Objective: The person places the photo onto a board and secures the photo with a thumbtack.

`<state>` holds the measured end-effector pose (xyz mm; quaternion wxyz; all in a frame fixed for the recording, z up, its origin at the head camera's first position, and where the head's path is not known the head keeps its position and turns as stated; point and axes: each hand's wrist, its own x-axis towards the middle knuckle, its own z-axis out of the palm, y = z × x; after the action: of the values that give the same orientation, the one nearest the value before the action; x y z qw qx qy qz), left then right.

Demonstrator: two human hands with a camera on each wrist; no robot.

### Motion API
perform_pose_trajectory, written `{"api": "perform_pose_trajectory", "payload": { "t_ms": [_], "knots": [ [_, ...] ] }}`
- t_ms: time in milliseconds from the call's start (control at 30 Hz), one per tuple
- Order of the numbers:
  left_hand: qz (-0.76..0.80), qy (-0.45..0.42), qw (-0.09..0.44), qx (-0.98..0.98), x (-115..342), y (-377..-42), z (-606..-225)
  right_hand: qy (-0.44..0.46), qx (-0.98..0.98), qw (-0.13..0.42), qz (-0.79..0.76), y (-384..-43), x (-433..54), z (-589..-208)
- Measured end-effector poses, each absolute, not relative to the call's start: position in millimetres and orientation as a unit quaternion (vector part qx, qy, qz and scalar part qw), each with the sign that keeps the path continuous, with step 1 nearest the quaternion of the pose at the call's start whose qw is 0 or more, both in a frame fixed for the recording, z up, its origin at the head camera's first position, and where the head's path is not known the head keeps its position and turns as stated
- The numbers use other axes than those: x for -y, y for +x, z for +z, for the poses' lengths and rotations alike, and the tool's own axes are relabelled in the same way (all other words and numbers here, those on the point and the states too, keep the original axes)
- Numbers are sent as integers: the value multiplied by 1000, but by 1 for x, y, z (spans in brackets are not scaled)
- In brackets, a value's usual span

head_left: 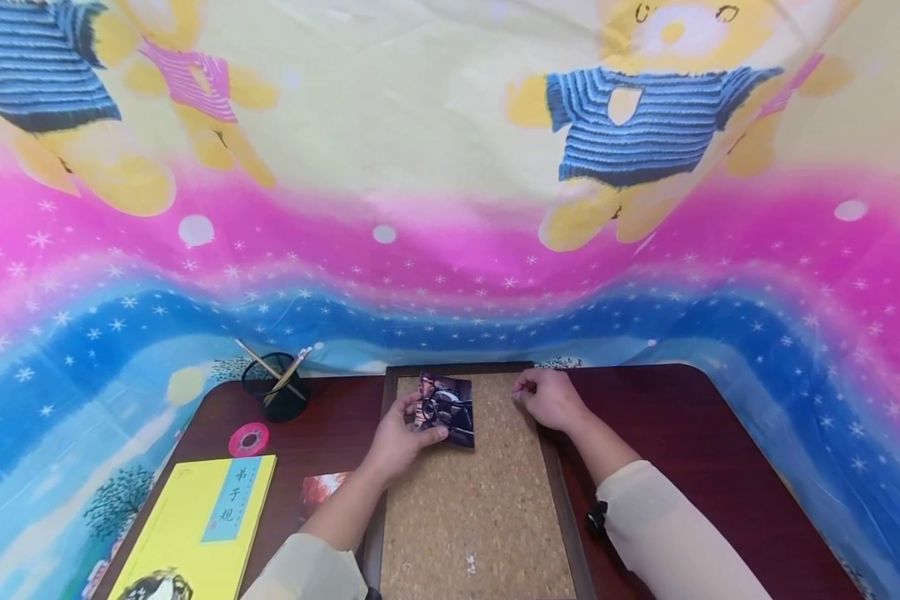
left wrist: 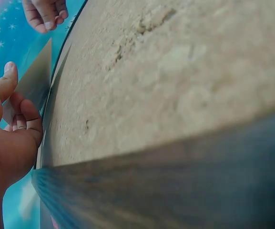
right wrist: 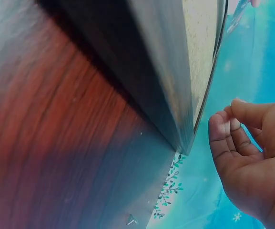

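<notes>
My left hand pinches a photo by its left and lower edges, thumb on the front, over the upper part of a framed cork board. The picture is dark, with what looks like a vehicle interior. From the left wrist view, the photo tilts up from the cork, its back pale. Over the board's upper right edge, my right hand has its fingers curled. Thumb and fingertips of that right hand come together in the right wrist view, and nothing shows between them.
Small whitish bits sit low on the cork. Another photo lies left of the board, partly behind my left forearm. Farther left are a yellow book, a pink tape roll and a black mesh pen cup. A printed curtain hangs behind the table.
</notes>
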<state>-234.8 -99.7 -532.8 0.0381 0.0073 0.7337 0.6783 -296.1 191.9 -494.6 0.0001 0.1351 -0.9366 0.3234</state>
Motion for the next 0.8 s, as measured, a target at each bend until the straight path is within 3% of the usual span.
{"api": "perform_pose_trajectory", "payload": {
  "t_ms": [800],
  "knots": [
    [470, 51, -12, -881, 86, -244, -532, 150, 932, -5, 329, -305, -162, -490]
  ]
}}
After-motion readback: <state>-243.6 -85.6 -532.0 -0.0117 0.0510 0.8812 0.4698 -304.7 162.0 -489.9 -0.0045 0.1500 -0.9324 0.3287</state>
